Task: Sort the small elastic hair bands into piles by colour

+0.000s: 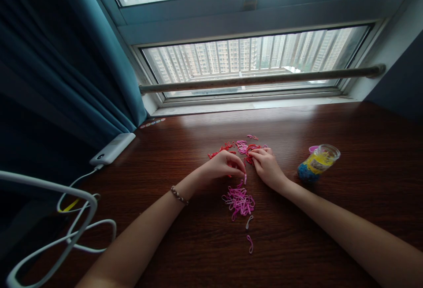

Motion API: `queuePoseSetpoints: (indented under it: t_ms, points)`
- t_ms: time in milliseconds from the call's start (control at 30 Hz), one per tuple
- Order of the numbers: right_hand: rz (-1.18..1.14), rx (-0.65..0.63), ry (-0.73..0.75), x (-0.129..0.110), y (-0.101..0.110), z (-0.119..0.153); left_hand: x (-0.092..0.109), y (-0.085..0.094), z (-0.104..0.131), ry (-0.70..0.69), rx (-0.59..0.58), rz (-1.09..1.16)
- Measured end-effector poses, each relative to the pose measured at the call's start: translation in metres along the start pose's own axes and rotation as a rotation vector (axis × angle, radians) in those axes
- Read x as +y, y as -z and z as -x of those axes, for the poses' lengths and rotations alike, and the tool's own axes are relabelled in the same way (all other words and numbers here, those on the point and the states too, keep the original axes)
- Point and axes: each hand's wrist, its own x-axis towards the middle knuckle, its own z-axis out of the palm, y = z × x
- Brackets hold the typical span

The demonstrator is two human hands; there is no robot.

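My left hand (228, 163) is pinched around a pink rubber band (245, 179), which hangs from the thumb and fingertips. Just below it lies a loose pile of pink and purple rubber bands (240, 202). My right hand (267, 166) rests on the table, its fingers together and their tips in a heap of red rubber bands (253, 147); whether they grip one is hidden. More red bands (220, 150) lie behind my left hand, with pink bands (242, 147) between the hands at the back. A whitish band (249, 222) and a single pink band (250, 244) lie nearer me.
Right of my right hand, a glass jar (317, 163) with a yellow label holds blue bits; a pink lid (313, 149) is behind it. A white power bank (113, 149) with white cable (110, 222) sits left, by the blue curtain (109, 67). The window is beyond the table.
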Motion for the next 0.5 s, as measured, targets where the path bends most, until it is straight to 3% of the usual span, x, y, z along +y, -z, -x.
queuePoseSetpoints:
  t_ms: [133,233,400,500]
  points:
    - [-0.017,0.018,0.014,-0.0004,0.0004,0.0007,0.0053,-0.0071,0.0019,0.045,-0.285,-0.018]
    - [-0.011,0.012,0.017,-0.0027,0.0020,0.0012,0.0068,-0.0094,0.0024,0.013,-0.353,-0.059]
    - [-0.022,0.015,0.000,-0.0028,0.0025,0.0006,0.0073,-0.0063,0.0009,-0.052,-0.296,-0.163]
    - [-0.019,0.024,-0.008,-0.0008,0.0011,0.0002,-0.0006,-0.0029,-0.0029,-0.100,-0.022,-0.293]
